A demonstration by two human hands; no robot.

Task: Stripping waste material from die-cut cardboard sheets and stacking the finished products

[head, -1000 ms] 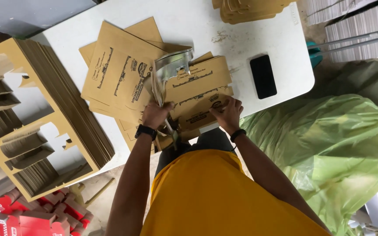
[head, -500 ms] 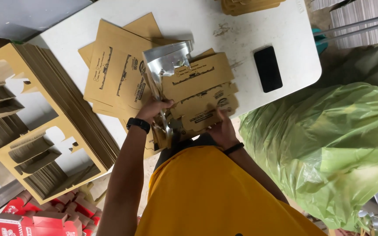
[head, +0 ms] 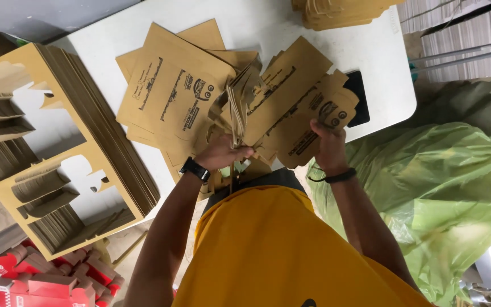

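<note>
Overhead, both hands' grips point(head: 223, 153) point(head: 328, 142) closed on flat brown box blanks point(head: 291, 108), perhaps one stack.

Tan cardboard box blanks point(head: 291, 108) with black print fill both hands, above a yellow shirt point(head: 279, 250), beside a pale green plastic bag point(head: 450, 193) and red cartons point(head: 24, 278).

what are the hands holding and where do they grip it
Both hands hold a stack of flat brown cardboard box blanks: left hand at its near lower edge, right hand at the near right edge.
</note>
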